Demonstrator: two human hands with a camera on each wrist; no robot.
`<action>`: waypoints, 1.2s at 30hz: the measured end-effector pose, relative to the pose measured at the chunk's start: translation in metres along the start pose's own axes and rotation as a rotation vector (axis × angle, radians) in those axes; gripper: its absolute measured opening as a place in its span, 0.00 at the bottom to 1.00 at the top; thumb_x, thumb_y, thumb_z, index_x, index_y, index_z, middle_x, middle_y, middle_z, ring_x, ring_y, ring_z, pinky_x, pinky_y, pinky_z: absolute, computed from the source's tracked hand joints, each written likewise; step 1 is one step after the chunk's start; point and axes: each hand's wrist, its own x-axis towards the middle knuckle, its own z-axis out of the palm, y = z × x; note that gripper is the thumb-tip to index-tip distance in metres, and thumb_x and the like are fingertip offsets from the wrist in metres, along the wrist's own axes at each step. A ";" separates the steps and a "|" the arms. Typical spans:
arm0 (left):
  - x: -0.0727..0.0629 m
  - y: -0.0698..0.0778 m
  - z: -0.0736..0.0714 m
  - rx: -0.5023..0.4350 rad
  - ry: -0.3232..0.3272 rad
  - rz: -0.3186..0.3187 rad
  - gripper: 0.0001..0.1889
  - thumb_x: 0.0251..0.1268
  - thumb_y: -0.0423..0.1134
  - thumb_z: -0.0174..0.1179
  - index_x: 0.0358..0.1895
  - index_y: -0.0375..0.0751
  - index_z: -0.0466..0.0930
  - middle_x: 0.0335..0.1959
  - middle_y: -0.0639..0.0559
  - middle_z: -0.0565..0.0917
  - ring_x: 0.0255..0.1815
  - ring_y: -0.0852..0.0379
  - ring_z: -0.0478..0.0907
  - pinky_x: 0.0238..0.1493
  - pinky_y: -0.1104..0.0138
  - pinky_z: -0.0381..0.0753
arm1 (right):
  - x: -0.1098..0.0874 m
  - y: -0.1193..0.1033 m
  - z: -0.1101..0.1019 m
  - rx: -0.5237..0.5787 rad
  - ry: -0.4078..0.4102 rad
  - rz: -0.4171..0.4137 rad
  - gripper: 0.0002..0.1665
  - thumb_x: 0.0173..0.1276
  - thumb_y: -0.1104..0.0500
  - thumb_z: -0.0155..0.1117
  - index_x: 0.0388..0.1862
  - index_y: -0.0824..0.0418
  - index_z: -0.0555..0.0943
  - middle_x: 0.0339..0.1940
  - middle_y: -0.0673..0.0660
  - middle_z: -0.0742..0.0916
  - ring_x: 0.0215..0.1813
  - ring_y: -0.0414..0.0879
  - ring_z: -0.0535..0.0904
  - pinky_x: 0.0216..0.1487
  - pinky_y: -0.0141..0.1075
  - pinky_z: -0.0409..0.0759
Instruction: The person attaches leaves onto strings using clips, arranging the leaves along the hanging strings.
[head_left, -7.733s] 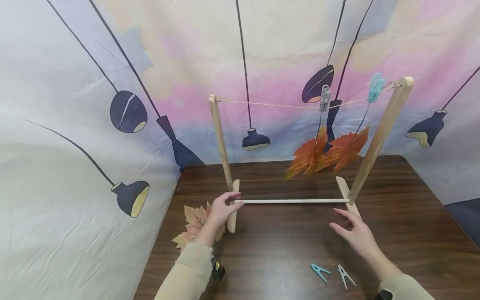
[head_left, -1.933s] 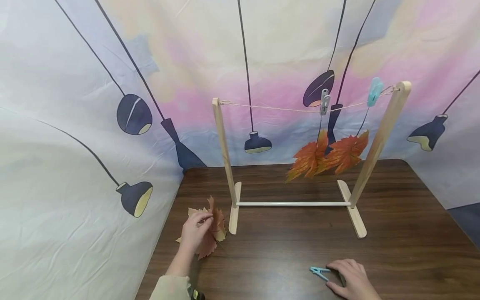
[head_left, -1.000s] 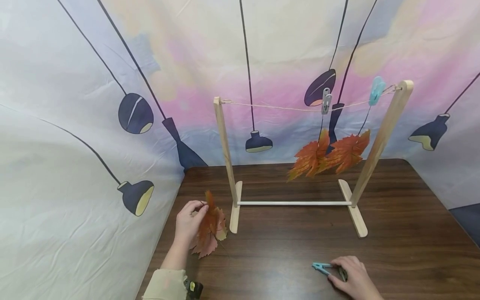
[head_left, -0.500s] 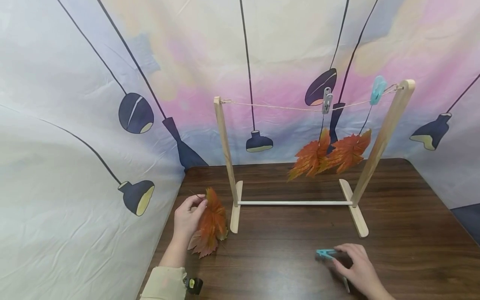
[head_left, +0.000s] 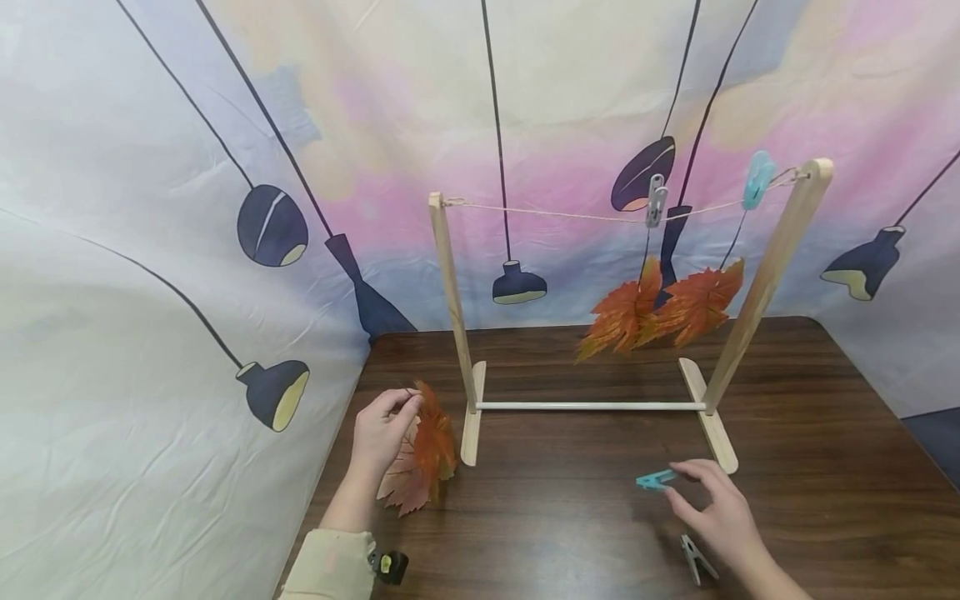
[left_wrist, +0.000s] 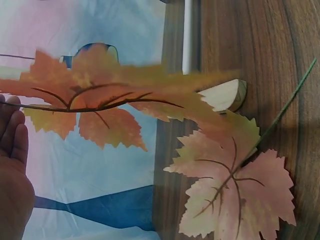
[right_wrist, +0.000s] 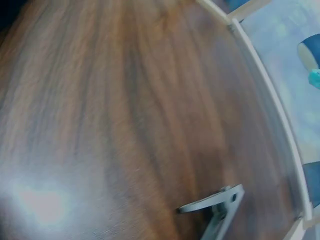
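By its stem, my left hand (head_left: 381, 433) pinches an orange artificial maple leaf (head_left: 437, 437), raised above the table at the left. Under it a pale pinkish maple leaf (left_wrist: 235, 182) lies on the wood with its green stem sticking out. My right hand (head_left: 722, 510) holds a blue clothespin (head_left: 655, 480) between thumb and fingers, over the table's front right. A grey clothespin (head_left: 693, 560) lies below that hand; it also shows in the right wrist view, where the hand itself is out of sight.
A wooden stand with a left post (head_left: 450, 300), right post (head_left: 768, 287) and white crossbar (head_left: 592, 407) carries a string (head_left: 555, 214). Two orange leaves (head_left: 622, 312) hang there from a grey clothespin (head_left: 656, 200) and a blue clothespin (head_left: 759, 179). Behind is a printed cloth (head_left: 360, 100).
My left hand has lifted the orange leaf off the pale one by its stem. My right hand has picked the blue clothespin off the table and moved it forward, leaving the grey one behind.
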 end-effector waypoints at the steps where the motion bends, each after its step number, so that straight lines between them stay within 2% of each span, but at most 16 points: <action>1: 0.000 0.002 0.000 -0.006 -0.010 -0.001 0.02 0.59 0.34 0.64 0.33 0.40 0.85 0.34 0.53 0.85 0.33 0.64 0.78 0.35 0.72 0.76 | 0.002 -0.002 -0.001 0.009 0.003 0.000 0.23 0.39 0.74 0.74 0.39 0.66 0.81 0.39 0.51 0.79 0.46 0.23 0.67 0.49 0.12 0.62; 6: 0.002 0.009 -0.001 -0.034 -0.071 -0.025 0.02 0.61 0.35 0.62 0.33 0.42 0.84 0.35 0.54 0.84 0.33 0.63 0.78 0.33 0.69 0.77 | 0.012 -0.008 -0.006 0.051 0.015 0.001 0.24 0.40 0.76 0.72 0.40 0.68 0.81 0.40 0.50 0.79 0.47 0.22 0.67 0.50 0.13 0.62; 9: 0.002 0.013 -0.001 -0.053 -0.085 -0.010 0.02 0.62 0.34 0.62 0.32 0.42 0.84 0.35 0.55 0.84 0.33 0.65 0.77 0.33 0.69 0.78 | 0.017 -0.011 -0.009 0.094 0.026 -0.005 0.25 0.40 0.77 0.71 0.42 0.69 0.80 0.42 0.48 0.79 0.48 0.23 0.68 0.51 0.14 0.62; 11: 0.002 0.026 -0.002 -0.059 -0.092 0.006 0.03 0.62 0.32 0.61 0.30 0.40 0.83 0.35 0.51 0.84 0.32 0.67 0.77 0.32 0.71 0.78 | 0.019 -0.013 -0.010 0.115 0.028 -0.007 0.25 0.40 0.78 0.70 0.42 0.70 0.80 0.43 0.45 0.78 0.48 0.23 0.68 0.51 0.14 0.63; 12: 0.003 0.028 -0.002 -0.062 -0.096 0.008 0.03 0.61 0.31 0.61 0.31 0.38 0.83 0.35 0.50 0.84 0.31 0.67 0.77 0.32 0.71 0.78 | 0.021 -0.015 -0.011 0.125 0.029 -0.014 0.25 0.40 0.79 0.70 0.43 0.70 0.80 0.43 0.45 0.78 0.48 0.24 0.69 0.51 0.14 0.63; 16: 0.004 0.032 0.001 -0.098 -0.119 0.020 0.02 0.60 0.29 0.62 0.33 0.37 0.84 0.32 0.48 0.84 0.27 0.68 0.76 0.28 0.71 0.79 | 0.026 -0.020 -0.014 0.133 0.018 -0.027 0.26 0.41 0.79 0.70 0.43 0.70 0.80 0.43 0.46 0.78 0.47 0.25 0.70 0.50 0.15 0.65; 18: 0.004 0.023 0.005 -0.111 -0.127 0.030 0.03 0.59 0.31 0.63 0.35 0.38 0.85 0.31 0.50 0.84 0.25 0.67 0.77 0.28 0.70 0.79 | 0.029 -0.023 -0.015 0.141 0.007 -0.039 0.26 0.41 0.79 0.71 0.43 0.70 0.80 0.42 0.48 0.78 0.46 0.27 0.71 0.49 0.16 0.66; 23: 0.006 0.029 0.011 -0.131 -0.145 0.054 0.04 0.59 0.32 0.63 0.36 0.39 0.85 0.30 0.51 0.85 0.25 0.63 0.78 0.28 0.69 0.80 | 0.039 -0.029 -0.019 0.148 -0.011 -0.055 0.28 0.40 0.79 0.71 0.44 0.69 0.79 0.41 0.49 0.79 0.43 0.28 0.72 0.45 0.16 0.68; 27: 0.007 0.034 0.018 -0.110 -0.162 0.031 0.06 0.59 0.35 0.64 0.39 0.42 0.85 0.28 0.54 0.84 0.24 0.64 0.77 0.25 0.70 0.77 | 0.045 -0.033 -0.020 0.152 -0.017 -0.063 0.30 0.38 0.81 0.72 0.45 0.69 0.79 0.40 0.52 0.78 0.42 0.29 0.72 0.43 0.16 0.69; 31: 0.007 0.038 0.024 -0.129 -0.197 0.012 0.07 0.59 0.37 0.64 0.39 0.41 0.85 0.29 0.55 0.84 0.26 0.64 0.78 0.28 0.70 0.78 | 0.046 -0.034 -0.019 0.160 -0.033 -0.047 0.29 0.38 0.82 0.70 0.44 0.71 0.78 0.40 0.55 0.78 0.42 0.29 0.71 0.44 0.15 0.68; 36: 0.011 0.046 0.029 -0.222 -0.234 0.029 0.06 0.61 0.36 0.63 0.38 0.39 0.85 0.32 0.51 0.85 0.32 0.61 0.81 0.34 0.68 0.81 | 0.046 -0.037 -0.021 0.149 -0.062 -0.013 0.29 0.43 0.78 0.71 0.47 0.67 0.78 0.42 0.52 0.79 0.43 0.28 0.71 0.44 0.16 0.68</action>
